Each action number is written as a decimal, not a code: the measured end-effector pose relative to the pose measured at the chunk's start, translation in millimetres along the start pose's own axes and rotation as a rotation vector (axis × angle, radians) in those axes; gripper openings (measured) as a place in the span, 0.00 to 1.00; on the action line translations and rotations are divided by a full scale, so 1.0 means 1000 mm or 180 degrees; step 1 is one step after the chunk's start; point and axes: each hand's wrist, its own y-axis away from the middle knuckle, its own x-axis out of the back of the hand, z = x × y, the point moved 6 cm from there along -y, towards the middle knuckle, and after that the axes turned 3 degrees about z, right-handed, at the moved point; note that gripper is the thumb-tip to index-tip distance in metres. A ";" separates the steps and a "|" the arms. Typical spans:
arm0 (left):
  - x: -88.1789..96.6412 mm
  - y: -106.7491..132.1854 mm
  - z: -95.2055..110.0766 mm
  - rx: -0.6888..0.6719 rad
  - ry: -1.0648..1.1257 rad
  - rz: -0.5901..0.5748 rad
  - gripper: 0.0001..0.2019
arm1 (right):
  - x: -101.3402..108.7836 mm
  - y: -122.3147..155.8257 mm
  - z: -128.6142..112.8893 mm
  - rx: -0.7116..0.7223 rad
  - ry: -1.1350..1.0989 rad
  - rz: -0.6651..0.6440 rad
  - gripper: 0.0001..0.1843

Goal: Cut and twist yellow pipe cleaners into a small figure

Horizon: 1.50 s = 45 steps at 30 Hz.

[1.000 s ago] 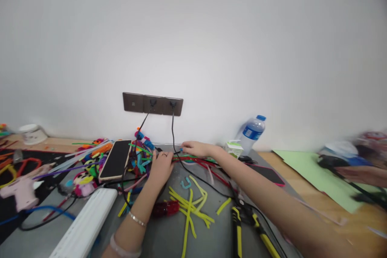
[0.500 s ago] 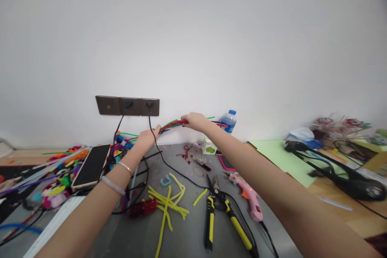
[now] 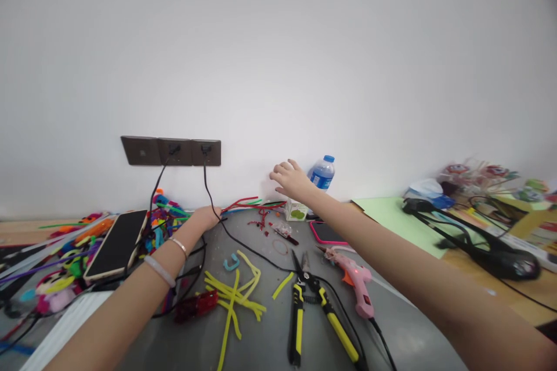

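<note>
By the wall (image 3: 278,81), stems (image 3: 252,205) crosswise, pointing right

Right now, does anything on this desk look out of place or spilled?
Mildly, yes. Small red scraps lie scattered near the white box, looking spilled. The black power cord crosses in front of the left hand, an awkward place for it. The pink glue gun lies on its side, showing a red light.

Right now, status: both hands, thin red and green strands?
Left hand at the left end of thin red and green strands, grip unclear. Right hand raised, open. Thin black cable crosses in front of left hand.
</note>
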 end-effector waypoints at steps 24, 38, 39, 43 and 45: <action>-0.018 -0.003 0.014 -0.1226 -0.0943 0.0115 0.12 | -0.069 0.033 -0.004 0.0325 -0.0130 -0.2036 0.26; -0.025 -0.017 0.027 -0.0727 -0.0967 0.0135 0.12 | -0.043 0.008 -0.021 -0.0156 -0.0370 -0.1720 0.28; -0.024 -0.014 0.029 -0.0748 -0.0934 0.0160 0.13 | -0.040 0.003 -0.026 -0.0153 -0.0533 -0.1631 0.28; -0.019 0.001 0.036 -0.0853 -0.0766 0.0301 0.21 | -0.036 -0.012 -0.059 0.0122 -0.1219 -0.1206 0.27; -0.018 0.009 0.038 -0.0853 -0.0734 0.0425 0.28 | -0.041 -0.014 -0.080 0.0317 -0.1413 -0.1017 0.27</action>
